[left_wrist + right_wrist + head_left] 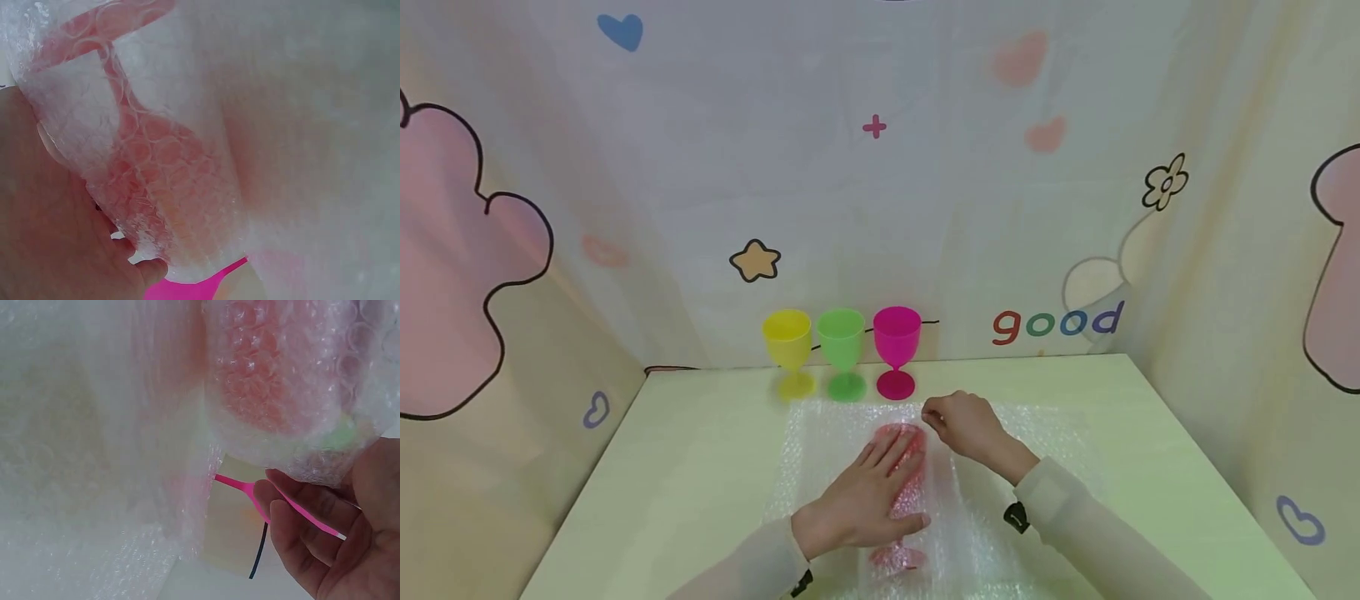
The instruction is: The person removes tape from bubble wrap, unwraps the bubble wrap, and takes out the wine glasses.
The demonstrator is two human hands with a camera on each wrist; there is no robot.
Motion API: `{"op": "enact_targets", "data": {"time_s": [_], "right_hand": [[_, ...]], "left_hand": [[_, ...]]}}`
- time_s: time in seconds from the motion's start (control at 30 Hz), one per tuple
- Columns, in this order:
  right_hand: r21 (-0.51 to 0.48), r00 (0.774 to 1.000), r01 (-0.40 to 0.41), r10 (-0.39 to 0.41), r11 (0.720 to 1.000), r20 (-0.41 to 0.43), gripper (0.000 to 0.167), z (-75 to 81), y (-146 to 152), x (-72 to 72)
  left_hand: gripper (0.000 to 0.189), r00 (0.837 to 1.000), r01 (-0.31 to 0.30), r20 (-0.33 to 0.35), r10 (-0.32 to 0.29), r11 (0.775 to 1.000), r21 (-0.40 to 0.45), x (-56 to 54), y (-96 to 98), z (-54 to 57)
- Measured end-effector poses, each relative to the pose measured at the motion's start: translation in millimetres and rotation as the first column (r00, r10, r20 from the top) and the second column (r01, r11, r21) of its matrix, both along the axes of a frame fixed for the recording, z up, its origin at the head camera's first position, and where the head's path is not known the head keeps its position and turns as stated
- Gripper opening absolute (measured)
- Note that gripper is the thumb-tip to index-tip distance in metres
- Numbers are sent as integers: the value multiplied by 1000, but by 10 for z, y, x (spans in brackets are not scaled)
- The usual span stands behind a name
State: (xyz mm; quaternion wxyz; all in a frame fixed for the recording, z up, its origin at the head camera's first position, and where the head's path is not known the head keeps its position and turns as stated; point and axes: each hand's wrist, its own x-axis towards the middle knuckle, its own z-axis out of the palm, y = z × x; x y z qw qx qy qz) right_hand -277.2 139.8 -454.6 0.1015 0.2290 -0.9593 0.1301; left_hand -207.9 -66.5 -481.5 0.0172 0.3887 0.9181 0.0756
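A red goblet (910, 498) lies on its side, wrapped in clear bubble wrap (820, 425), with its foot towards me. My left hand (868, 496) rests on the wrapped goblet, fingers spread over the bowl and thumb near the stem. In the left wrist view, the goblet's bowl (169, 156) shows through the bubbles. My right hand (970, 425) is beyond the bowl, at the far edge of the wrap. Its curled fingers (300, 531) pinch that edge in the right wrist view, though the thumb's contact is partly hidden.
Behind the wrap stand a yellow goblet (788, 337), a green goblet (841, 337) and a magenta goblet (897, 333), upright in a row. They stand close to the patterned curtain (925, 208) at the back of the pale table (700, 467). More bubble wrap spreads to the right.
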Motion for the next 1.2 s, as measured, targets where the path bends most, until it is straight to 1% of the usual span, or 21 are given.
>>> {"op": "enact_targets", "data": {"time_s": [0.07,0.17,0.33,0.4,0.57,0.73,0.8,0.9,0.93,1.0,1.1,1.17,1.2], "right_hand": [[-11,1000,14,-14,1000,6,8,-10,22,-10],[-27,998,43,-42,999,41,8,-38,66,-35],[-34,989,112,-108,993,101,9,-96,162,-80],[-23,986,130,-127,991,110,9,-120,198,-95],[17,975,180,-181,983,129,11,-163,272,-115],[42,960,217,-221,975,171,12,-156,315,-96],[27,960,213,-215,977,181,14,-135,313,-86],[-41,958,200,-187,979,216,31,-102,277,-95],[-70,957,190,-169,979,235,38,-95,260,-101],[-124,950,166,-126,978,285,44,-86,226,-116],[-168,937,144,-80,975,339,41,-106,188,-138],[-177,938,131,-64,975,341,34,-123,176,-146],[-179,940,130,-64,975,336,30,-130,173,-148]], "left_hand": [[88,1000,-1,6,1,1000,-5,-7,-10,-3],[87,1000,-7,18,7,1000,-7,-16,-34,-23],[85,1000,-12,2,12,1000,4,-14,-85,-53],[84,1000,-11,-12,11,1000,10,-9,-107,-60],[84,1000,-17,-23,17,1000,10,2,-179,-85],[86,1000,-14,-21,14,1000,1,4,-265,-106],[86,1000,-17,-18,17,1000,6,8,-290,-97],[86,999,-40,-12,40,998,40,17,-306,-69],[86,999,-49,-3,49,997,59,15,-303,-62],[86,997,-72,38,68,992,103,12,-289,-49],[85,989,-102,125,82,981,162,1,-255,-51],[85,982,-111,173,79,976,186,-5,-234,-53],[84,980,-111,183,76,975,193,-7,-226,-55]]}}
